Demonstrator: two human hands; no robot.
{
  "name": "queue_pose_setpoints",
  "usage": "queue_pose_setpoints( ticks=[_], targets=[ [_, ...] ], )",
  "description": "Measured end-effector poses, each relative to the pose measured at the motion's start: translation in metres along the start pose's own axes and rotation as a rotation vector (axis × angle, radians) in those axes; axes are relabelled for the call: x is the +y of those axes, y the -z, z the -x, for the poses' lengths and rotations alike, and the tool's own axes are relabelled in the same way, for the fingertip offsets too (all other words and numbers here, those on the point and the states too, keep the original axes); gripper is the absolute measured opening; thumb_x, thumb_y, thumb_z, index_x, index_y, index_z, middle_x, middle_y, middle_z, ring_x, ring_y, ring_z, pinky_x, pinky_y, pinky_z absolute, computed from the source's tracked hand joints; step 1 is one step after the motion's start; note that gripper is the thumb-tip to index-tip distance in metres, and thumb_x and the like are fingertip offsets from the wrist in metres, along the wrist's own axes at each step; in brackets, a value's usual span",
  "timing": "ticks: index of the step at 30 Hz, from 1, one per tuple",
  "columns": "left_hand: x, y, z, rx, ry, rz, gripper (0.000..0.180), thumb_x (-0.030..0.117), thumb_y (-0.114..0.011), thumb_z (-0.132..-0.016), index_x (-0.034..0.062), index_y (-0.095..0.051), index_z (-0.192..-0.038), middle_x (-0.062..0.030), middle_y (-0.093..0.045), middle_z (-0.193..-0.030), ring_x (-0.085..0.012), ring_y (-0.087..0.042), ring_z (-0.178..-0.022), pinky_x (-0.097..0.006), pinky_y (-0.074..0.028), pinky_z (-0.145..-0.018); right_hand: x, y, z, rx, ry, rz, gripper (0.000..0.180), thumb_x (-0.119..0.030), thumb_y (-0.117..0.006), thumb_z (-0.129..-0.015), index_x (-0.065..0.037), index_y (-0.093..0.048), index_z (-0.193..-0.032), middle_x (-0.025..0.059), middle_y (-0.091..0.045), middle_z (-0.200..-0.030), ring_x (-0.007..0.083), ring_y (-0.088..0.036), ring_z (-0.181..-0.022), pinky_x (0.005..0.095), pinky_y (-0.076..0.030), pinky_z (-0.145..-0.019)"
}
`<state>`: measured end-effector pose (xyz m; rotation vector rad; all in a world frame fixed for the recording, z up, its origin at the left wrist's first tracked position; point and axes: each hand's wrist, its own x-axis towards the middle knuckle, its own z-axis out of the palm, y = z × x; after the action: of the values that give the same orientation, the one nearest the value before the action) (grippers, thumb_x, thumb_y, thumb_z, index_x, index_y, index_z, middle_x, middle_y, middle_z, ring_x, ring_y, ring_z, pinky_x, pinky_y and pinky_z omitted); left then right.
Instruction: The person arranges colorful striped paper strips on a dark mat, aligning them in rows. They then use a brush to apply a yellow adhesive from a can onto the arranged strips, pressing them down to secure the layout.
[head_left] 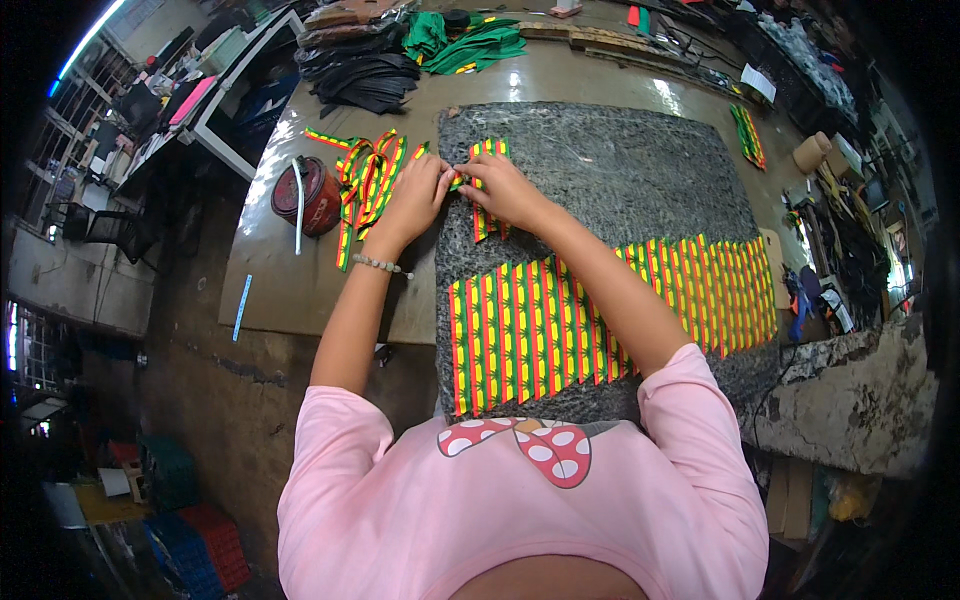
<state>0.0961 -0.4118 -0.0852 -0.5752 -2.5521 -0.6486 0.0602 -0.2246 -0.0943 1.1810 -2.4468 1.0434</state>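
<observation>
My left hand (418,198) and my right hand (507,192) meet at the far left edge of a grey felt-like mat (620,170). Their fingertips pinch the end of a red, yellow and green patterned strip (458,182); most of it is hidden by the fingers. Beside my left hand lies a loose tangle of the same strips (365,185). Under my right hand, a few strips (488,222) lie side by side on the mat. Nearer to me, a long row of strips (540,330) is laid edge to edge; my right forearm passes over it.
A dark red can (318,200) with a white stick (298,205) stands left of the tangle. Black strips (370,80) and green strips (475,48) are piled at the back of the table. Another small strip bundle (748,138) and a tan roll (812,151) are at the right.
</observation>
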Motion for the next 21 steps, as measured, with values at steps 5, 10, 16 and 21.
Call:
queue_pose_setpoints(
  ticks=[5, 10, 16, 21],
  targets=[
    [0.021, 0.021, -0.008, -0.032, 0.083, 0.372, 0.023, 0.022, -0.058, -0.095, 0.0008, -0.062, -0.102, -0.0090, -0.061, -0.064, -0.0195, -0.059, -0.055, -0.032, -0.044, -0.053, -0.002, 0.023, -0.011, 0.001, -0.145, -0.289, 0.028, -0.022, -0.072, -0.084, -0.002, -0.063, -0.100, 0.0079, -0.064, -0.091, 0.0186, -0.062, -0.085, 0.0315, -0.050, -0.076],
    [0.015, 0.043, -0.011, -0.206, 0.291, 0.625, 0.031, 0.023, -0.068, -0.089, 0.0054, -0.066, -0.114, 0.0012, -0.061, -0.071, -0.0045, -0.055, -0.064, -0.022, -0.043, -0.056, 0.007, 0.059, -0.008, -0.082, -0.404, -0.682, 0.024, -0.021, -0.073, -0.085, -0.003, -0.061, -0.093, 0.0029, -0.066, -0.086, 0.0094, -0.062, -0.079, 0.0252, -0.051, -0.070],
    [-0.005, 0.066, -0.012, -0.235, 0.339, 0.730, 0.025, 0.021, -0.066, -0.091, 0.0002, -0.069, -0.105, -0.0017, -0.066, -0.079, -0.0045, -0.056, -0.067, -0.021, -0.043, -0.057, 0.007, 0.088, 0.001, 0.013, -0.475, -0.859, 0.027, -0.024, -0.074, -0.084, -0.002, -0.061, -0.094, 0.0038, -0.063, -0.082, 0.0100, -0.061, -0.073, 0.0257, -0.055, -0.063],
    [0.013, 0.068, -0.038, -0.153, 0.445, 0.897, 0.029, 0.021, -0.064, -0.092, -0.0008, -0.067, -0.111, -0.0002, -0.063, -0.080, -0.0037, -0.054, -0.065, -0.017, -0.041, -0.055, 0.021, 0.138, 0.006, 0.109, -0.416, -0.710, 0.024, -0.022, -0.074, -0.084, -0.003, -0.063, -0.095, 0.0019, -0.062, -0.085, 0.0088, -0.060, -0.072, 0.0252, -0.051, -0.063]
  ],
)
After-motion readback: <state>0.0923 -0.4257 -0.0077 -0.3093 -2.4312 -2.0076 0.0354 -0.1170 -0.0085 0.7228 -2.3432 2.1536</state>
